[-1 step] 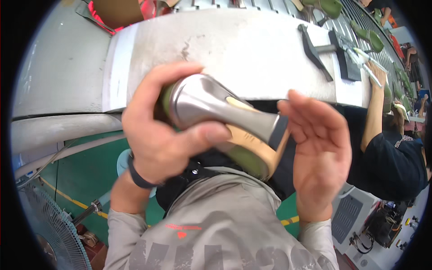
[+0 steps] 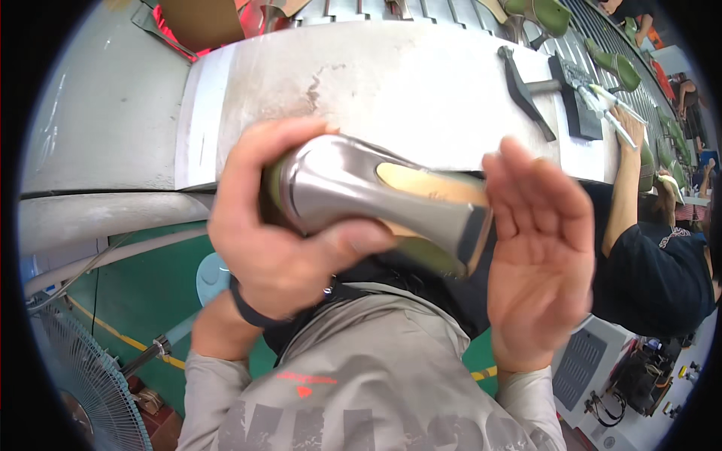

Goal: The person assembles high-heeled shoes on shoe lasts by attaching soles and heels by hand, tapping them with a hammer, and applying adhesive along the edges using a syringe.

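My left hand (image 2: 267,218) is wrapped round the heel end of a high-heeled shoe (image 2: 432,184), its thumb along the near side. The shoe has a shiny silver heel with a dark tip, a tan sole and a green upper, mostly hidden behind the heel. Its heel tip points right, toward my right hand (image 2: 538,248). That hand is open, palm showing and fingers raised, close beside the heel tip. Whether it touches the shoe I cannot tell. Both hands are in front of the pale worktable (image 2: 361,83).
A hammer (image 2: 523,94) lies on the table's right side, its handle by a black block (image 2: 575,98) with pen-like tools. Green heeled shoes (image 2: 545,15) stand on the slatted conveyor behind. At right is a co-worker's arm (image 2: 624,180); at lower left, a fan (image 2: 90,376).
The shoe has turned in my left hand, showing more tan sole beyond the heel and less green below. My right hand has moved slightly right, its fingers straighter.
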Tool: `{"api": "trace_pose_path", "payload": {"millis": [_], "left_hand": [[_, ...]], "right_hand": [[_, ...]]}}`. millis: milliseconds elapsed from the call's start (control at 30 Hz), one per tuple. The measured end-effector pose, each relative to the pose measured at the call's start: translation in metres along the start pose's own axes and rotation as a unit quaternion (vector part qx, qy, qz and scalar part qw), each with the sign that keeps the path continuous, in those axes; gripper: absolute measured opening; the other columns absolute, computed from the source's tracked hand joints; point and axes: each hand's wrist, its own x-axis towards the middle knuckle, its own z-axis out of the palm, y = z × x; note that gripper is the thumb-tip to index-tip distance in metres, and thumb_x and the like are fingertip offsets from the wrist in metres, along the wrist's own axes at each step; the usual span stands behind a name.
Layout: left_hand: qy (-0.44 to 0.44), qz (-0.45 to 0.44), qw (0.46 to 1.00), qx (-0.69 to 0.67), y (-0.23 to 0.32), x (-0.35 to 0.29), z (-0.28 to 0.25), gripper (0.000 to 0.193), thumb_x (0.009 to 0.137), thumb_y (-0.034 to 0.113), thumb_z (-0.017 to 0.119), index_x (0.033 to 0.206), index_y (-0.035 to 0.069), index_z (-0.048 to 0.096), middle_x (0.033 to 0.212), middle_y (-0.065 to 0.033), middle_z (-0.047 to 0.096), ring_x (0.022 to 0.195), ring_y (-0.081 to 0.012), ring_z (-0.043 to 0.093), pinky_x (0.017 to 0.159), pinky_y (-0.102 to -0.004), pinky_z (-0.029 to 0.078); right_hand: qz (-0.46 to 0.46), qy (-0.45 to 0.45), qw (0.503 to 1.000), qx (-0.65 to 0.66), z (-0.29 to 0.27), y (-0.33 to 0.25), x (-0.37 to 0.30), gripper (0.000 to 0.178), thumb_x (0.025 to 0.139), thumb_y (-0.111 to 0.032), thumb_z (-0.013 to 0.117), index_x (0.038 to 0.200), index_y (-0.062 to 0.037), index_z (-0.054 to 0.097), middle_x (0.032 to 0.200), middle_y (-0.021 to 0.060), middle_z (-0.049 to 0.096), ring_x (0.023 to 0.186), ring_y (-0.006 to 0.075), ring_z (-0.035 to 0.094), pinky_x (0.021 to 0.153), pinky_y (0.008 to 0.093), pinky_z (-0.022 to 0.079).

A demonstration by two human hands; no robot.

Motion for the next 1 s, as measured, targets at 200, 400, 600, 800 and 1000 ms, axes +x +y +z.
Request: {"api": "trace_pose_path", "payload": {"millis": [200,400,600,800,1000], "left_hand": [[-0.008,0.065,0.988,-0.143,0.002,-0.081,0.061,0.066,0.09,0.035,0.087,0.136,-0.001,0.057,0.13,-0.0211,0.058,0.117,-0.0317,0.06,0.101,-0.039,0.051],[-0.279,-0.407,0.78,-0.384,-0.065,-0.08,0.119,0.061,0.113,0.054,0.041,0.138,0.0,0.058,0.13,-0.011,0.065,0.119,-0.0179,0.061,0.104,-0.0349,0.05],[-0.314,-0.543,0.672,-0.393,-0.082,-0.081,0.154,0.061,0.114,0.056,0.038,0.132,0.002,0.062,0.117,-0.0099,0.072,0.104,-0.0149,0.069,0.093,-0.0307,0.057],[-0.222,-0.563,0.715,-0.35,-0.081,-0.101,0.162,0.064,0.113,0.057,0.038,0.117,0.0,0.066,0.1,-0.0056,0.07,0.086,-0.0116,0.063,0.08,-0.0288,0.052],[-0.204,-0.559,0.754,-0.278,-0.092,-0.099,0.169,0.067,0.113,0.058,0.039,0.114,-0.001,0.07,0.097,-0.0063,0.071,0.085,-0.0109,0.061,0.079,-0.0289,0.052]], "right_hand": [[-0.072,-0.031,0.974,0.214,0.024,-0.004,-0.012,0.056,0.114,-0.056,0.033,0.117,-0.007,0.061,0.08,0.0017,0.045,0.056,0.0126,0.041,0.058,0.0335,0.04],[0.128,-0.001,0.974,0.188,-0.047,0.025,-0.053,0.041,0.114,-0.033,0.041,0.088,-0.0032,0.052,0.065,0.0038,0.046,0.052,0.0116,0.039,0.053,0.0314,0.039],[0.183,0.077,0.968,0.154,-0.058,0.082,-0.072,0.042,0.112,-0.039,0.041,0.096,-0.0021,0.055,0.068,0.0065,0.05,0.052,0.0136,0.043,0.055,0.0323,0.042],[0.196,0.138,0.955,0.175,-0.06,0.093,-0.094,0.043,0.11,-0.034,0.047,0.081,-0.0029,0.05,0.062,0.0075,0.049,0.054,0.0146,0.042,0.055,0.0345,0.041],[0.172,0.165,0.952,0.19,-0.062,0.112,-0.091,0.046,0.114,-0.027,0.043,0.073,-0.0074,0.04,0.057,0.005,0.044,0.05,0.0129,0.036,0.051,0.0315,0.036]]}}
